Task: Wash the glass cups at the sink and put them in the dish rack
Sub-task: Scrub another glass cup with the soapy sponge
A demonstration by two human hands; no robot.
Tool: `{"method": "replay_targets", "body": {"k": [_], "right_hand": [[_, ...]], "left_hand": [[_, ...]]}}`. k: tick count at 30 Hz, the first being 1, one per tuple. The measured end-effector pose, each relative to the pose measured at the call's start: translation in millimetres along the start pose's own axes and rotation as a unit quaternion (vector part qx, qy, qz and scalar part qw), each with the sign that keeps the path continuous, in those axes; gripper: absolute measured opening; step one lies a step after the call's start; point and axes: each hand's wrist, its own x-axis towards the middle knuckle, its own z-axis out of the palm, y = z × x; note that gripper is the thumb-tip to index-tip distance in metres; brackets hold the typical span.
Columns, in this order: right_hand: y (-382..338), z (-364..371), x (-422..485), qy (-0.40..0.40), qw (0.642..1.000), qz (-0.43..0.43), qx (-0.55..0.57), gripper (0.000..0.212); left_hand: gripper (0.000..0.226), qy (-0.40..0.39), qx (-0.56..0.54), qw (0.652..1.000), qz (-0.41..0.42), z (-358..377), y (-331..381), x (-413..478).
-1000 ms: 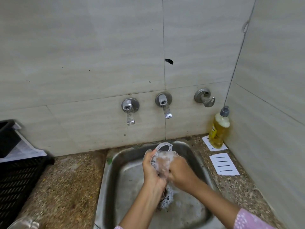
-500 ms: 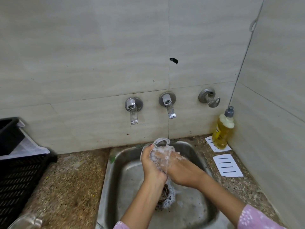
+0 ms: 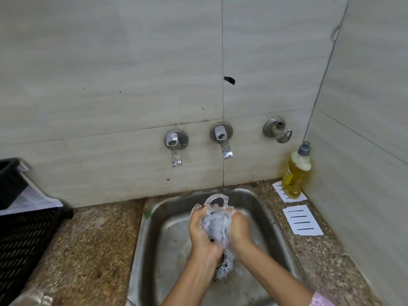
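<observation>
A soapy glass cup (image 3: 215, 221) with a handle at its top is held over the steel sink (image 3: 154, 239). My left hand (image 3: 202, 235) grips its left side, fingers curled round it. My right hand (image 3: 239, 230) wraps the right side of the cup. Foam covers the glass and drips onto the drain below. The black dish rack (image 3: 24, 237) stands on the counter at the far left. Another glass (image 3: 33, 298) shows blurred at the bottom left corner.
Two taps (image 3: 176, 149) (image 3: 223, 140) stick out of the tiled wall above the sink, with a third fitting (image 3: 278, 131) to the right. A yellow dish-soap bottle (image 3: 295, 173) stands in the right corner by white slotted cards (image 3: 303, 219). Speckled counter lies on both sides.
Both hands have shifted on the cup, the right hand now cupping its side more upright. The view has drifted slightly; the cup stays over the sink.
</observation>
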Motion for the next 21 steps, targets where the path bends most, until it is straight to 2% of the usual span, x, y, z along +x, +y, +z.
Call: {"method": "replay_targets", "body": {"k": [2, 3, 4, 5, 6, 7, 8, 9, 10, 11, 12, 13, 14, 15, 16, 17, 18, 19, 20, 21], "right_hand": [[-15.1, 0.1, -7.4, -0.048, 0.985, 0.114, 0.121, 0.034], [-20.3, -0.6, -11.5, -0.068, 0.976, 0.143, 0.148, 0.033], [-21.7, 0.3, -15.0, -0.082, 0.978, 0.141, 0.129, 0.031], [-20.7, 1.3, -17.3, -0.088, 0.988, 0.107, 0.075, 0.029], [-16.4, 1.0, -20.3, -0.104, 0.994, 0.035, -0.003, 0.029], [-11.2, -1.1, -22.2, -0.118, 0.986, -0.074, -0.09, 0.027], [-7.4, -7.4, -19.3, -0.14, 0.944, -0.228, -0.195, 0.025], [-4.9, -15.3, -13.2, -0.187, 0.851, -0.359, -0.335, 0.025], [-5.6, -25.0, -5.7, -0.206, 0.723, -0.453, -0.48, 0.031], [-8.1, -31.9, 3.2, -0.22, 0.611, -0.508, -0.565, 0.035], [-10.5, -35.2, 8.1, -0.232, 0.557, -0.519, -0.606, 0.037], [-10.6, -36.8, 10.6, -0.236, 0.553, -0.523, -0.604, 0.037], [-8.6, -34.3, 8.8, -0.226, 0.573, -0.538, -0.575, 0.036], [-6.2, -31.4, 2.9, -0.215, 0.633, -0.526, -0.525, 0.033], [-3.3, -27.2, -6.6, -0.19, 0.716, -0.495, -0.454, 0.026], [-0.2, -19.8, -16.7, -0.16, 0.824, -0.426, -0.336, 0.02], [-1.0, -12.2, -25.0, -0.12, 0.923, -0.316, -0.183, 0.022], [1.0, -5.9, -28.6, -0.081, 0.98, -0.183, -0.018, 0.028], [-0.2, -3.0, -29.2, -0.056, 0.988, -0.066, 0.126, 0.031], [-0.9, 2.7, -27.8, -0.049, 0.971, 0.02, 0.235, 0.031]], "left_hand": [[0.018, -0.005, 0.036, 0.999, -0.007, 0.3, 2.8, -1.5], [0.023, -0.009, 0.046, 0.999, -0.014, 1.0, 4.5, -1.5], [0.034, -0.008, 0.064, 0.997, -0.031, 3.2, 7.3, -2.0], [0.033, 0.001, 0.076, 0.996, -0.042, 2.5, 9.7, 0.9], [0.027, 0.005, 0.074, 0.996, -0.051, 5.0, 12.6, -0.4], [0.032, 0.011, 0.071, 0.997, -0.042, 3.9, 14.4, 3.4], [0.04, 0.012, 0.076, 0.996, -0.042, 5.5, 16.0, 4.6], [0.04, 0.011, 0.082, 0.996, -0.041, 6.8, 15.7, 5.0], [0.035, 0.006, 0.095, 0.994, -0.045, 9.7, 14.7, 0.8], [0.03, 0.003, 0.099, 0.994, -0.045, 9.2, 12.6, -0.7], [0.03, -0.002, 0.092, 0.994, -0.052, 9.1, 11.4, -3.0], [0.033, -0.004, 0.088, 0.994, -0.061, 9.6, 11.1, -5.1], [0.036, 0.001, 0.086, 0.994, -0.067, 10.3, 11.0, -7.3], [0.037, 0.003, 0.081, 0.994, -0.073, 11.1, 10.2, -8.2], [0.038, 0.005, 0.076, 0.994, -0.078, 10.5, 9.7, -8.5], [0.04, 0.002, 0.079, 0.994, -0.081, 10.3, 8.6, -8.7], [0.043, 0.0, 0.084, 0.993, -0.081, 10.1, 7.8, -9.8], [0.045, -0.002, 0.083, 0.993, -0.084, 9.3, 7.6, -10.3], [0.042, -0.017, 0.08, 0.993, -0.084, 9.9, 8.2, -13.4], [0.033, -0.033, 0.075, 0.994, -0.072, 9.0, 8.1, -15.8]]}}
